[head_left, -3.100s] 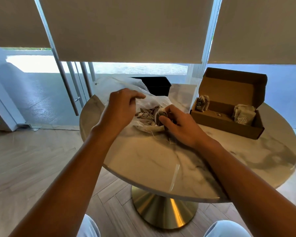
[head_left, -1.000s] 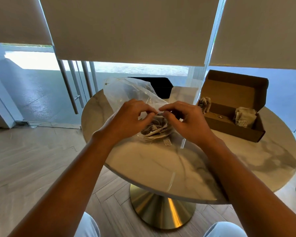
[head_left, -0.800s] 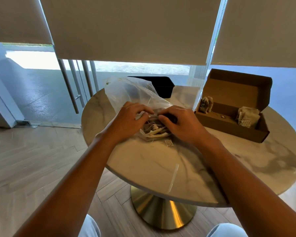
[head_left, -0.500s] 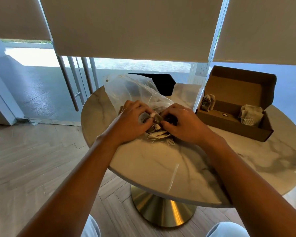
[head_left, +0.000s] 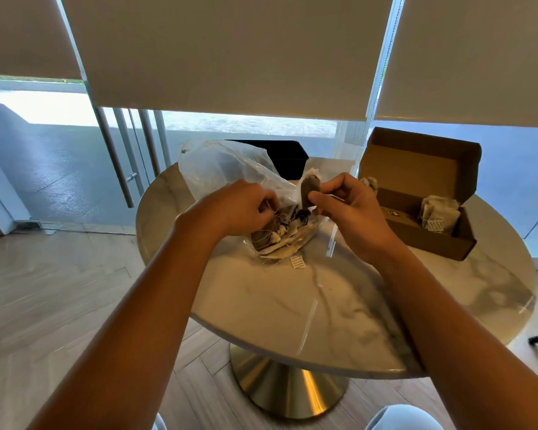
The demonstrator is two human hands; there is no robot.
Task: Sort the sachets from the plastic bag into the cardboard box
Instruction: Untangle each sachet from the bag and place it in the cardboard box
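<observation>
A clear plastic bag lies on the round marble table, its mouth facing me with a heap of stringed sachets spilling out. My left hand pinches strings and sachets at the top of that heap. Just above the bag's mouth, my right hand pinches a dark brown sachet and holds it up. An open cardboard box stands at the right, with pale sachets in its right end and a darker sachet at its left end.
A small paper tag lies on the table in front of the bag. A black chair back stands behind the table. Roller blinds and glass doors fill the background. The table rests on a gold pedestal over a wood floor.
My right hand has lifted out of the bag's mouth with a dark sachet, rising up and slightly right. My left hand has stayed on the heap of sachets.
</observation>
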